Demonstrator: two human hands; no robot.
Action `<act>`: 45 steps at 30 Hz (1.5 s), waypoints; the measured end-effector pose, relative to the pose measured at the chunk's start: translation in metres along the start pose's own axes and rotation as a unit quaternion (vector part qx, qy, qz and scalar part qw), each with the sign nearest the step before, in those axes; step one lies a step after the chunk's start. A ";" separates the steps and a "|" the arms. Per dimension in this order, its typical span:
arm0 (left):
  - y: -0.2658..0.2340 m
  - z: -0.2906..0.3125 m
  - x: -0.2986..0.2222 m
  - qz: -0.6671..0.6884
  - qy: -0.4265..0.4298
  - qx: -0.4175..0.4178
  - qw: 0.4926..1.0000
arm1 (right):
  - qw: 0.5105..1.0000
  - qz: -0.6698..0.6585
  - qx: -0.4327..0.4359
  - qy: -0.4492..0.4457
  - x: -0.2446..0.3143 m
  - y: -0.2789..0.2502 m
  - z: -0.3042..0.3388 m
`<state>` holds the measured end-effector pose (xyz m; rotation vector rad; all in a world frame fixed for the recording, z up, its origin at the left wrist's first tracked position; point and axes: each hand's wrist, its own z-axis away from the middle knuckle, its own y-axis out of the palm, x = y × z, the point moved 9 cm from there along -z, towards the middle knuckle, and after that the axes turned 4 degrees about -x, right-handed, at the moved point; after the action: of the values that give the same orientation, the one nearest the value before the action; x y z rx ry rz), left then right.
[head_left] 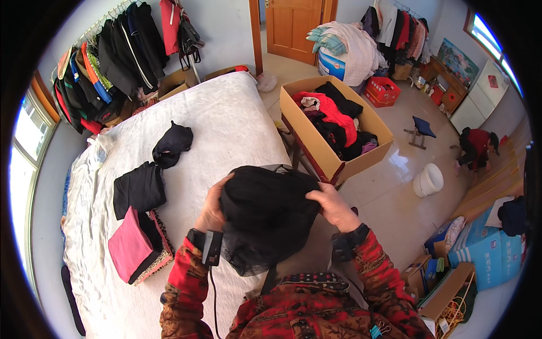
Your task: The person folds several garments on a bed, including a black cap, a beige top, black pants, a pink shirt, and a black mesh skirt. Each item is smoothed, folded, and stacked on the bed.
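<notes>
Between my two hands hangs a bunched black garment (268,214), partly of sheer fabric; its exact kind does not show. My left hand (213,204) grips its left side, and my right hand (333,206) pinches its right edge. Just beyond it stands a large cardboard box (370,152) heaped with red and black clothes (337,118). On the white-covered bed (220,124) to the left lie a folded black garment (139,189) and a crumpled dark one (173,144). Nearer is a folded stack with a pink cloth (131,243) on top.
A white bucket (428,181) and a small blue-topped stool (420,130) stand on the tiled floor. At far right another person (477,148) crouches. Blue packages (486,248) and an open carton (451,294) crowd the lower right. Clothes (130,48) hang along the back left wall.
</notes>
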<state>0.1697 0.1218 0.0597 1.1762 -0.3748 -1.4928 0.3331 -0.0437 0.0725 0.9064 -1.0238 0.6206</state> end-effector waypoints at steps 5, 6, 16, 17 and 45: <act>-0.037 -0.006 -0.010 -0.117 0.003 -0.105 0.988 | 0.934 -0.329 0.027 0.140 -0.021 -0.003 0.006; -0.040 -0.007 -0.010 -0.134 0.005 -0.110 0.985 | 0.926 -0.342 0.001 0.159 -0.026 -0.007 0.007; -0.030 0.021 -0.046 -0.384 0.308 -0.198 0.848 | 0.898 -0.397 -0.024 0.190 -0.039 -0.008 0.008; -0.017 0.028 -0.047 -0.424 0.347 -0.193 0.814 | 0.898 -0.399 -0.010 0.185 -0.038 -0.005 0.008; 0.182 0.022 -0.027 -0.526 0.327 0.095 0.779 | 0.804 0.410 -0.159 -0.400 0.117 0.039 0.045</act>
<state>0.2499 0.0816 0.2222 2.1588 0.7747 -1.8027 0.3297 -0.0599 0.2028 0.3538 -2.2771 0.7448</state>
